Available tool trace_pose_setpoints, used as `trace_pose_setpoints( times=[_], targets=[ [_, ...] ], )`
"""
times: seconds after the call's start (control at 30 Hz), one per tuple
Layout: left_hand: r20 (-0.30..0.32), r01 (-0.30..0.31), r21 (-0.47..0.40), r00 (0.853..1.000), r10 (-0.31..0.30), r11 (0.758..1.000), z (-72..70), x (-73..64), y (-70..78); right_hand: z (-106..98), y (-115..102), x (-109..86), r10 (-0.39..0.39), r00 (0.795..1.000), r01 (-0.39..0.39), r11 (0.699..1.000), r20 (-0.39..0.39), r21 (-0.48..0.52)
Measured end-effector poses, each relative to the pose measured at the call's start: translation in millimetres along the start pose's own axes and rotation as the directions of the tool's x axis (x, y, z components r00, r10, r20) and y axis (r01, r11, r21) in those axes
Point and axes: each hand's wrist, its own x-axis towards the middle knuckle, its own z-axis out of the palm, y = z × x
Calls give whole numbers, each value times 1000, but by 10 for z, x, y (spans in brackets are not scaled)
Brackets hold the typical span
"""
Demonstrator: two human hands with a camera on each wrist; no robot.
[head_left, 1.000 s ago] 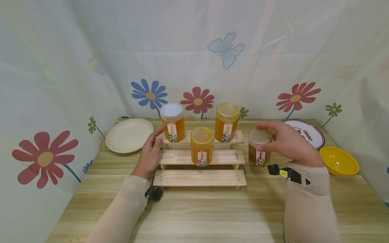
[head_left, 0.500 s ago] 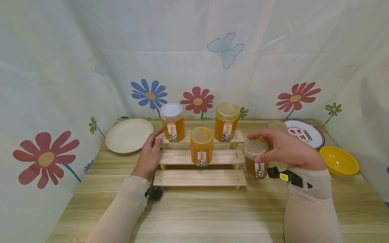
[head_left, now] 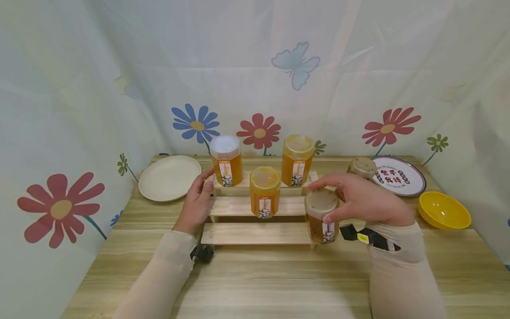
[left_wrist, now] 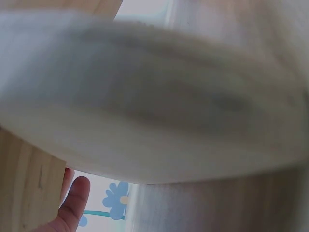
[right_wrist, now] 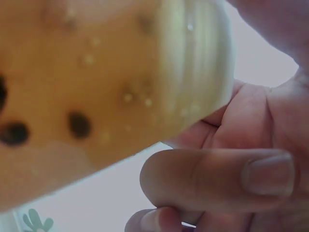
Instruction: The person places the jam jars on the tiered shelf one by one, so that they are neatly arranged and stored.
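My right hand (head_left: 354,197) pinches a hexagonal jar (head_left: 315,228) near its lid, thumb on the near side. The jar overlaps the right end of the bottom step of a three-step wooden rack (head_left: 255,234). Dark seeds show in its amber contents in the right wrist view. My left hand (head_left: 199,199) rests with extended fingers at the rack's left end, beside a white-lidded amber jar (head_left: 227,170) on the top step. Another amber jar (head_left: 298,170) stands at the top step's right, and one more jar (head_left: 264,197) on the middle step. A blurred pale shape fills much of the left wrist view.
Behind my right hand stands another jar (head_left: 362,167), partly hidden. A printed plate (head_left: 412,188) and a yellow bowl (head_left: 444,210) lie at the right. A cream plate (head_left: 169,177) is at the back left. A flowered curtain (head_left: 255,79) hangs behind the table (head_left: 255,283).
My right hand has brought its jar left and towards me, from beside the rack to the bottom step's right end. The jar behind has come into view. My left hand has stayed put.
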Motion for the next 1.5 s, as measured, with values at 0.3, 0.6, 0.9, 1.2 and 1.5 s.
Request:
trace_pose_setpoints(
  times=[0.3, 0.6, 0.9, 1.2, 1.5],
  targets=[
    [-4, 6, -1, 1000, -6, 1000, 3, -3, 7, 165, -78, 150, -14, 998, 16, 1000, 68, -27],
    [-3, -11, 12, 1000, 11, 1000, -1, -3, 5, 175, -86, 150, -18, 995, 21, 999, 102, -29],
    [-4, -5, 16, 1000, 5, 1000, -5, 11, -33, 88, -71, 80, 22, 994, -22, 1000, 106, -3],
    [2, 5, 20, 1000, -5, 1000, -11, 3, -26, 157, -126, 112, -23, 998, 25, 999, 63, -31],
    [0, 24, 0, 1000, -24, 1000, -1, -13, 3, 286, -220, 214, -67, 997, 69, 995, 33, -68]
  ],
)
